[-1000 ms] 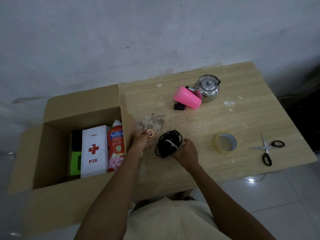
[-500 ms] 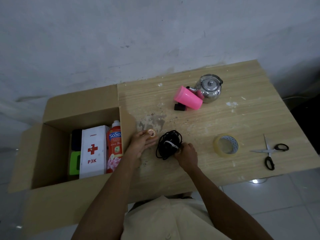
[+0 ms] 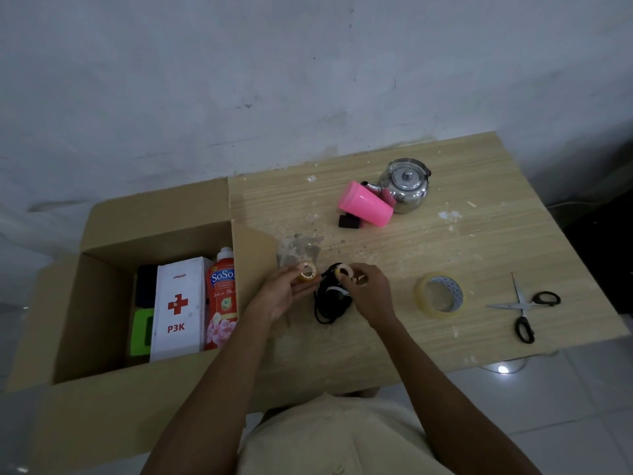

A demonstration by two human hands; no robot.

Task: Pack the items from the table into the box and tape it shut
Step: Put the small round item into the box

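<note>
1. Two hands work at the near edge of the table [image 3: 479, 241]. The left hand [image 3: 282, 294] pinches a small tape roll [image 3: 307, 271] in its fingertips. The right hand [image 3: 371, 296] curls round a second small roll [image 3: 342, 270]. Both are just above a black cable coil [image 3: 329, 305] lying on the table.
2. Packing looks roughly half done. At 9 o'clock from the hands, the open box [image 3: 96, 320] already holds a white first-aid case [image 3: 178, 306], a red detergent bottle [image 3: 222, 296], a green item [image 3: 142, 332] and a dark item [image 3: 147, 286]. Its left side has free room.
3. Left to pack, as I judge it: the two small rolls, the coil, and at 12 to 1 o'clock a pink cup [image 3: 364, 209] on its side against a steel kettle [image 3: 407, 185]. A small black block [image 3: 348, 221] sits just beside the cup.
4. At 3 o'clock lie the large clear tape roll [image 3: 439, 295] and, farther right, the scissors [image 3: 524, 310]. Both are probably needed for sealing.
5. The box's right flap [image 3: 253, 248] leans over the table near the left hand and could catch items passed across.
</note>
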